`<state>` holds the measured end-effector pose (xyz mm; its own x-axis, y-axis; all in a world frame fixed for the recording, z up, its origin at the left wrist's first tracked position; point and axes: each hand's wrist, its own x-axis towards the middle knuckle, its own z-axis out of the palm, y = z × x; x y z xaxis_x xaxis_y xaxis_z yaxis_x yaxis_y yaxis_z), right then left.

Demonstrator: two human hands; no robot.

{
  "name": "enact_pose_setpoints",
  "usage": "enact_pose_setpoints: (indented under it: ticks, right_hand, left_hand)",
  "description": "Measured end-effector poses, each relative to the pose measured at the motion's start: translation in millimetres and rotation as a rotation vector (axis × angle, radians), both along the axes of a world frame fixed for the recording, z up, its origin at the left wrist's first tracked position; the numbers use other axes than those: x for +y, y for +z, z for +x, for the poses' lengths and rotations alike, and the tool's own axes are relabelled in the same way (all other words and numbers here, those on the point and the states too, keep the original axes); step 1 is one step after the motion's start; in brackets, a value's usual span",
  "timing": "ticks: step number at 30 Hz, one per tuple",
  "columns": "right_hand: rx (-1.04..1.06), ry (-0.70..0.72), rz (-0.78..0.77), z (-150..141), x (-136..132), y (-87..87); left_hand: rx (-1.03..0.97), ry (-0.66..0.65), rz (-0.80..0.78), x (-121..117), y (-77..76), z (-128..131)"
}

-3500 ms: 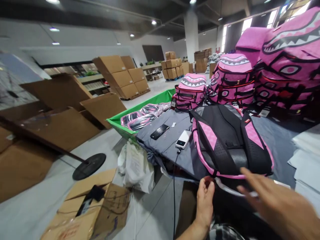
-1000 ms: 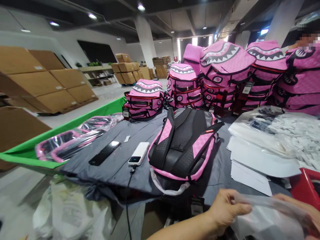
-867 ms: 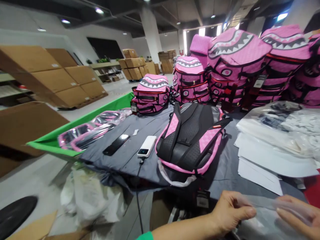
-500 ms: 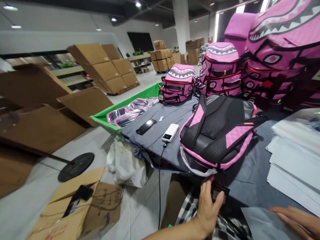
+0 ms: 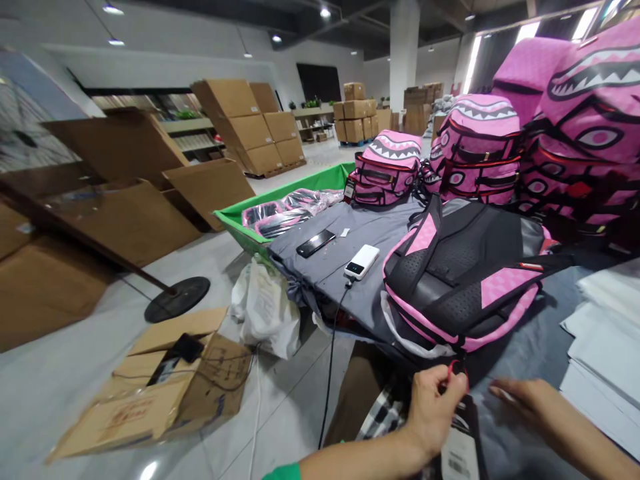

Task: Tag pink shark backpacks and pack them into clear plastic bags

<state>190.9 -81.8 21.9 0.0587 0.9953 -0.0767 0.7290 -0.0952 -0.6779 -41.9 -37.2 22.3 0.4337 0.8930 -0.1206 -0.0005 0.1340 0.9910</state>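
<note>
A pink and black backpack [image 5: 465, 267] lies on the grey cloth, its padded back and straps facing up. My left hand [image 5: 435, 407] is at its near edge, thumb and fingers pinched on a red loop [image 5: 457, 373]. A black and white hang tag [image 5: 460, 447] with a barcode hangs just below those fingers. To the right, my right hand [image 5: 537, 407] is over the cloth, fingers stretched toward the left hand and holding nothing I can see.
A white power bank [image 5: 362, 261] with a black cable and a phone [image 5: 316, 243] lie left of the backpack. White sheets [image 5: 605, 353] are stacked at right. Pink shark-mouth backpacks [image 5: 387, 167] stand behind. A green-edged bin [image 5: 235, 223] holds wrapped goods; an open carton [image 5: 210, 380] is on the floor.
My left hand has gone from spread fingers to a pinch on the red loop, bringing the hang tag into view. My right hand has moved away from the translucent sheet. The view has swung left.
</note>
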Motion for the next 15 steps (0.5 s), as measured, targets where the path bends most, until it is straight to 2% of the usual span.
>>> enact_pose_setpoints:
  ticks: [2, 5, 7, 9, 11, 12, 13, 15]
  right_hand:
    - [0.097, 0.022, -0.032, -25.3, 21.2, 3.2]
    - [0.256, -0.073, -0.001, -40.6, 36.4, 14.6]
    - [0.335, -0.107, -0.004, -41.4, 36.4, 21.5]
    - [0.37, -0.103, 0.0, -42.4, 33.0, 25.1]
    - [0.324, -0.106, 0.033, -47.2, 30.5, 25.7]
    - [0.283, -0.128, 0.058, -50.8, 30.4, 25.4]
    - [0.241, -0.157, 0.084, -54.6, 31.1, 24.9]
    - [0.183, -0.212, 0.13, -60.6, 33.8, 24.4]
  left_hand:
    - [0.097, -0.057, 0.227, -9.6, -9.5, 8.8]
    - [0.369, -0.15, 0.826, -13.9, -30.1, 23.8]
    - [0.538, -0.152, 1.162, -10.5, -38.4, 27.9]
    - [0.629, -0.124, 1.321, -6.6, -39.2, 26.0]
    - [0.628, -0.124, 1.342, -5.5, -35.8, 19.9]
    - [0.594, -0.131, 1.299, -6.4, -33.9, 15.8]
    - [0.534, -0.125, 1.206, -7.9, -32.5, 11.4]
    - [0.37, -0.045, 0.877, -11.8, -31.0, 2.8]
